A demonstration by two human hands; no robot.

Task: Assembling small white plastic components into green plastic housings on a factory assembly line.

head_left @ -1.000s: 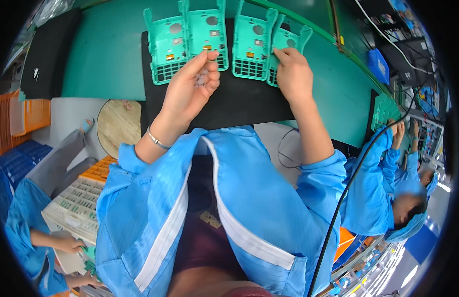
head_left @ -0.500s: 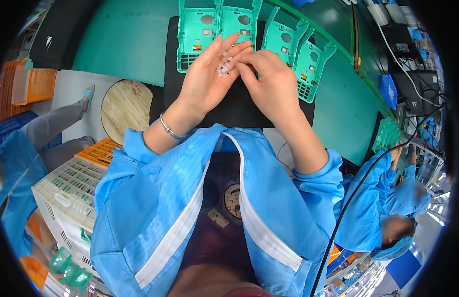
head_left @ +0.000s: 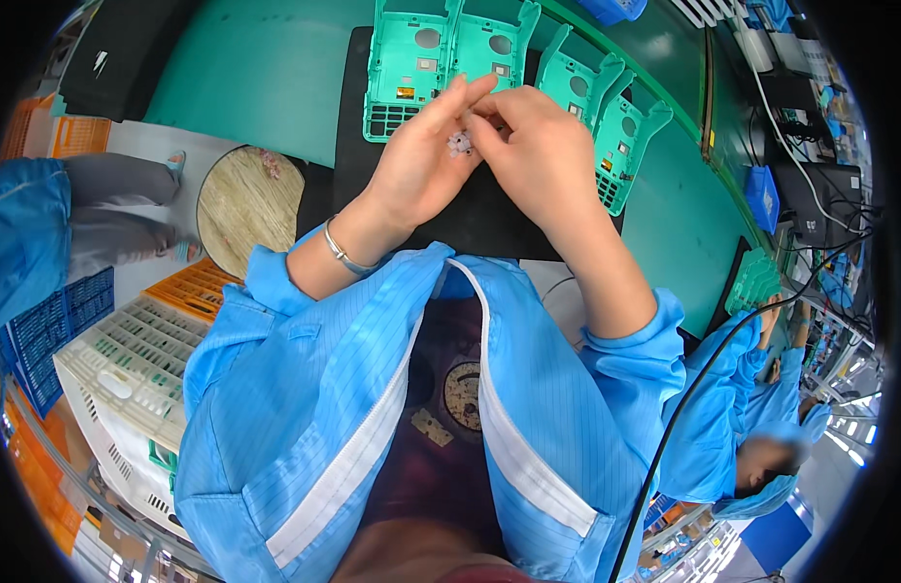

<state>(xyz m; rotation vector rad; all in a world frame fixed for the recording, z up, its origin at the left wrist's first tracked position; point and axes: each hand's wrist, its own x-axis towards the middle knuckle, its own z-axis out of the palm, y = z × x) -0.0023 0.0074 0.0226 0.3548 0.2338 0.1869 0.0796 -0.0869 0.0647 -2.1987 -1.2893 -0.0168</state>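
Small white pieces [head_left: 460,145] are sitting in the left hand [head_left: 416,167], fingers cupped open; the right hand [head_left: 543,146] is hovering above, fingers clamped or not I can't tell — a tilting palm could be spilling some

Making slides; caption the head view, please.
Left hand cradles small white pieces, right hand at its palm, green covers beyond.

Smooth plastic housings [head_left: 399,66], shiny metal bracelet [head_left: 340,255]
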